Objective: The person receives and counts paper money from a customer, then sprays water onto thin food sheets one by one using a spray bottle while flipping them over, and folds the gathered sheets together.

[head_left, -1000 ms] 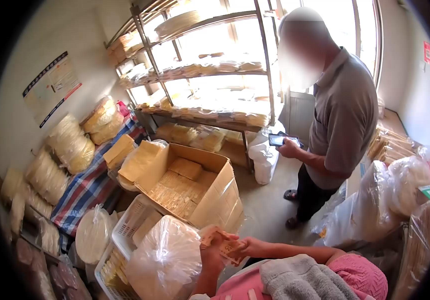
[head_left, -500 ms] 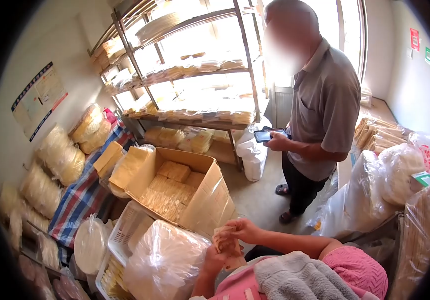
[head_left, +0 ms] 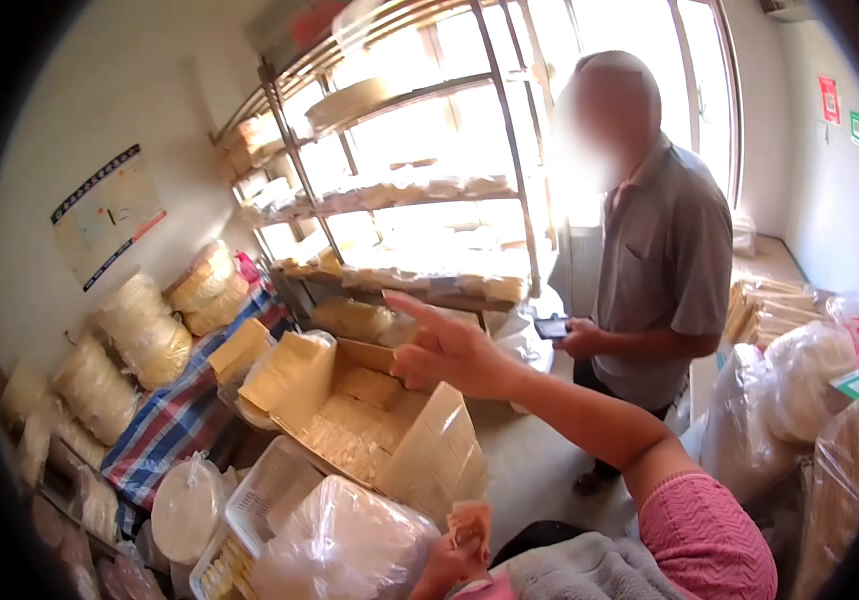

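My right hand [head_left: 450, 350] is raised in front of the shelves with the index finger stretched out to the upper left. It holds nothing, and its other fingers are partly bent. Behind and below it stands an open cardboard box [head_left: 440, 440] with flat, pale yellow pieces inside. Low at the front, my left hand [head_left: 455, 560] is closed around a small wad of pinkish paper notes [head_left: 470, 520]. Left of that hand lies a large clear plastic bag [head_left: 350, 545] of pale goods.
A person in a grey shirt [head_left: 675, 240] stands at the right, holding a phone [head_left: 553, 327]. A metal rack [head_left: 510, 130] of flat goods is at the window. White baskets [head_left: 265, 490] and wrapped bundles [head_left: 145, 325] are at left, and plastic bags [head_left: 740, 430] at right.
My right hand has left the paper notes and risen, its finger extended. My left hand still holds them. The view has shifted, and the other person's phone now appears lower.
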Motion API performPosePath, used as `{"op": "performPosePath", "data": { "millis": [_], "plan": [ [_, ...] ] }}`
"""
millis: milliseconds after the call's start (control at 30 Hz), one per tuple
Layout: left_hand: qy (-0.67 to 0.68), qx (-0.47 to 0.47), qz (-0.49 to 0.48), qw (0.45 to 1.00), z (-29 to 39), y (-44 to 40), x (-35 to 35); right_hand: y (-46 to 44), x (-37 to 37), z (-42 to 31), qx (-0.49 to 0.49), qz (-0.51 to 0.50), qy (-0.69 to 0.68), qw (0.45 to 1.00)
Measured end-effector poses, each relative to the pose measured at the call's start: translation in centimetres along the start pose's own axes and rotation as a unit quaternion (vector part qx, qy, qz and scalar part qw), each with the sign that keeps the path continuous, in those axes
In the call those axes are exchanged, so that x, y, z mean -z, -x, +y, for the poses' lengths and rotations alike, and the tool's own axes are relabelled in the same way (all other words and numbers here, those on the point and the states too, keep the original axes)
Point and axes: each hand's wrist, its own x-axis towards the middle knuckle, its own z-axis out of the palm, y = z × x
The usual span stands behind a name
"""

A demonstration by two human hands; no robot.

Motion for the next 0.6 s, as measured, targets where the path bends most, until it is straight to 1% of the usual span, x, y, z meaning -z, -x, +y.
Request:
{"op": "performPosePath", "data": {
  "millis": [33, 100, 167, 233, 267, 300, 367, 400, 500, 533, 567, 600],
  "plan": [
    [-0.006, -0.007, -0.012, 1.000, 0.4, 0.0, -0.1, -1.5, 0.3, -1.6, 0.035, -0.003, 0.006, 0.999],
    [-0.038, 0.002, 0.020, 0.999, 1.4, 0.5, -0.7, -4.1, 1.0, -5.6, 0.037, 0.001, 0.028, 0.999],
    [-0.052, -0.001, 0.025, 0.998, 1.9, 0.4, -1.2, -6.3, 1.6, -7.8, 0.050, 0.005, 0.076, 0.996],
    [-0.056, 0.000, 0.032, 0.998, 2.1, 0.4, -1.3, -8.0, 1.7, -8.9, 0.078, -0.001, 0.058, 0.995],
    [-0.058, -0.003, 0.036, 0.998, 2.2, 0.4, -1.3, -8.9, 1.8, -9.5, 0.091, 0.003, 0.072, 0.993],
    [-0.061, -0.003, 0.038, 0.997, 2.4, 0.4, -1.3, -9.5, 1.9, -10.0, 0.116, 0.013, 0.113, 0.987],
    [-0.065, -0.004, 0.040, 0.997, 2.4, 0.6, -1.3, -11.2, 2.3, -10.4, 0.111, 0.003, 0.079, 0.991],
    [-0.067, -0.005, 0.040, 0.997, 2.4, 0.6, -1.3, -11.4, 2.2, -10.6, 0.111, -0.001, 0.088, 0.990],
    [-0.073, -0.003, 0.039, 0.997, 2.4, 0.8, -1.2, -13.0, 2.3, -12.5, 0.096, -0.002, 0.160, 0.982],
    [-0.075, -0.003, 0.039, 0.996, 2.4, 0.8, -1.2, -13.9, 2.4, -12.2, 0.123, -0.030, 0.162, 0.979],
    [-0.079, -0.003, 0.038, 0.996, 2.3, 0.9, -1.1, -14.9, 2.5, -12.6, 0.108, -0.047, 0.196, 0.974],
    [-0.085, -0.004, 0.037, 0.996, 2.3, 0.8, -1.1, -15.9, 2.6, -13.2, 0.107, -0.047, 0.257, 0.959]
  ]
}}
